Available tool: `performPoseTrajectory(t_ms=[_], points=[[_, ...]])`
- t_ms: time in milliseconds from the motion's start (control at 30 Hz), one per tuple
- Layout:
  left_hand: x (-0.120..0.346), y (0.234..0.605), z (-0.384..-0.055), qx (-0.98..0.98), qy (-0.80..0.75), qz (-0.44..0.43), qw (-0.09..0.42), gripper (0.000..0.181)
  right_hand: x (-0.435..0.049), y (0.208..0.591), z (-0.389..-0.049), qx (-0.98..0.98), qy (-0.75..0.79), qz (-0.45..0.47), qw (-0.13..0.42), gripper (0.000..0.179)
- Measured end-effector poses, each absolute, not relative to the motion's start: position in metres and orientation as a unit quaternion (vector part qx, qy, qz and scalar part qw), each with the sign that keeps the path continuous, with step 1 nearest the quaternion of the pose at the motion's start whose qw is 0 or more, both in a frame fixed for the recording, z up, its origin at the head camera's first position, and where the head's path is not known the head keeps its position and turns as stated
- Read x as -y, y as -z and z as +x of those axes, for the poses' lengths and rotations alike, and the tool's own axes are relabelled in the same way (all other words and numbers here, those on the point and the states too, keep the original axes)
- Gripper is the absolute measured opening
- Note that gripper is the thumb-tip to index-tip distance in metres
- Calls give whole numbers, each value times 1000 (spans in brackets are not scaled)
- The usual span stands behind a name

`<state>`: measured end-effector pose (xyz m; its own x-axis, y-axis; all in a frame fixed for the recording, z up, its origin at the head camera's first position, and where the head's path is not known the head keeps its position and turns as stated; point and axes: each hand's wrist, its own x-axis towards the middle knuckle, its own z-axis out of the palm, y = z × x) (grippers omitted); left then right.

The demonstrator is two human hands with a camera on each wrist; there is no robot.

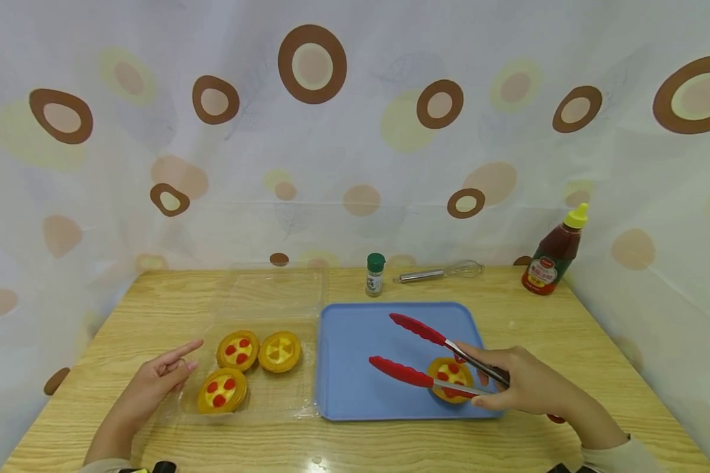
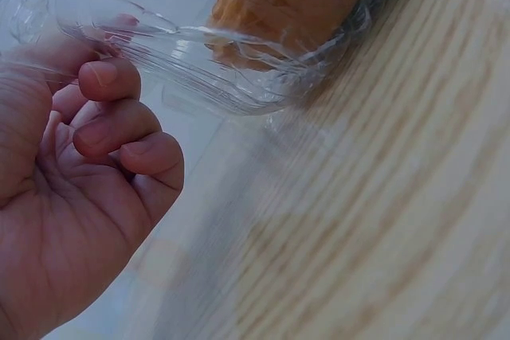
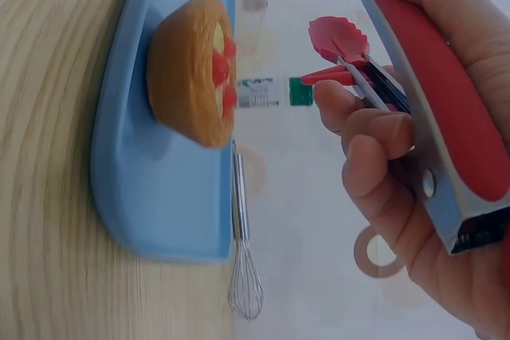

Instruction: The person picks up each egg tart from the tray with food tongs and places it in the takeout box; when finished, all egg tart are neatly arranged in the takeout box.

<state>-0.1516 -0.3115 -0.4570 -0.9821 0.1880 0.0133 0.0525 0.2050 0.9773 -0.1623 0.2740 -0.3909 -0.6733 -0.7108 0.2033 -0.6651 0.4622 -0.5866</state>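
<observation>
My left hand (image 1: 148, 384) is at the left side of a clear plastic box (image 1: 278, 401), thumb and fingers pinching its rim in the left wrist view. Inside the box lie a tart with red pieces (image 1: 238, 350), another red-topped tart (image 1: 221, 391) and a tart with yellow wedges (image 1: 280, 351). My right hand (image 1: 523, 381) holds red-tipped metal tongs (image 1: 402, 372), their arms spread apart. Below the tongs, one red-topped tart (image 3: 187, 73) sits upright on the right part of a blue tray (image 1: 361, 341). The tongs' tips point left, past this tart, and grip nothing.
The box's transparent lid (image 1: 278, 289) lies folded back behind it. Beyond the tray are a green-capped shaker (image 1: 375, 276) and a whisk (image 1: 440, 272). A red sauce bottle (image 1: 550, 259) with a yellow cap stands at the back right, near the patterned cloth wall (image 1: 627, 197).
</observation>
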Motion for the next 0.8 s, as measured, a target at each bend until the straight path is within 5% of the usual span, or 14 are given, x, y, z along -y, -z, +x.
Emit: performPoseTrajectory(t_ms=[800], points=[[310,455,-150,-777,-624,59,57,47,-334,404,-117,-884,309,-350,7,72]])
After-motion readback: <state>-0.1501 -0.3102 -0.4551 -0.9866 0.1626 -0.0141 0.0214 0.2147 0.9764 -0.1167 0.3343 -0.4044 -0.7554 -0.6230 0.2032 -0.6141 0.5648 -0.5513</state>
